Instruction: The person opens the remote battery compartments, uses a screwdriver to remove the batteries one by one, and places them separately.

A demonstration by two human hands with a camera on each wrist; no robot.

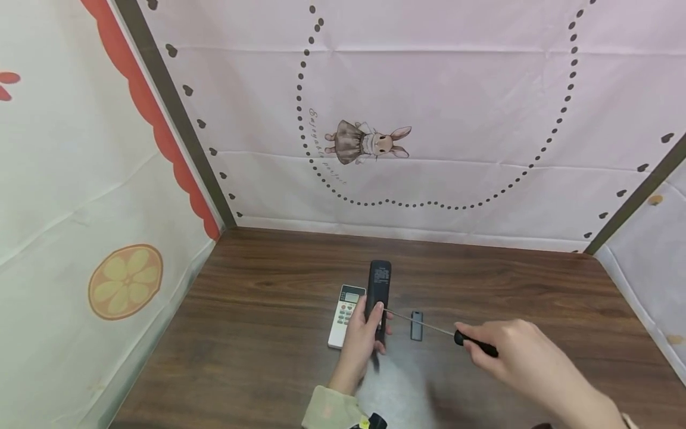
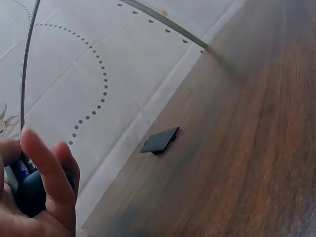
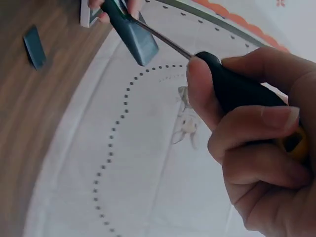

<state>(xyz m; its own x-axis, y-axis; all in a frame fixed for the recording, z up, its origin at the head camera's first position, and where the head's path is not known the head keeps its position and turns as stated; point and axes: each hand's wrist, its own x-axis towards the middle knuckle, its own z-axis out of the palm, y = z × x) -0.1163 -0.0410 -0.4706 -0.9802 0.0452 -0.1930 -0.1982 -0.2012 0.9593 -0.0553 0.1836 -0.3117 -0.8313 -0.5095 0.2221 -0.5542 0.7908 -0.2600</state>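
My left hand [image 1: 360,333] grips a black remote control [image 1: 379,280], its labelled back facing up. In the left wrist view, batteries [image 2: 24,169] show in the remote's compartment behind the fingers. My right hand [image 1: 520,348] grips the black handle of a screwdriver [image 3: 242,89], fingers wrapped round it and thumb near the shaft. The long metal shaft [image 1: 420,322] runs left, its tip at the remote's back beside my left thumb. A small dark battery cover [image 1: 416,326] lies on the table under the line of the shaft.
A white remote control [image 1: 343,316] with a small screen lies just left of my left hand. The brown wooden table [image 1: 257,357] meets a patterned cloth wall [image 1: 455,119] at the back, with more cloth at the left side [image 1: 69,196] and right.
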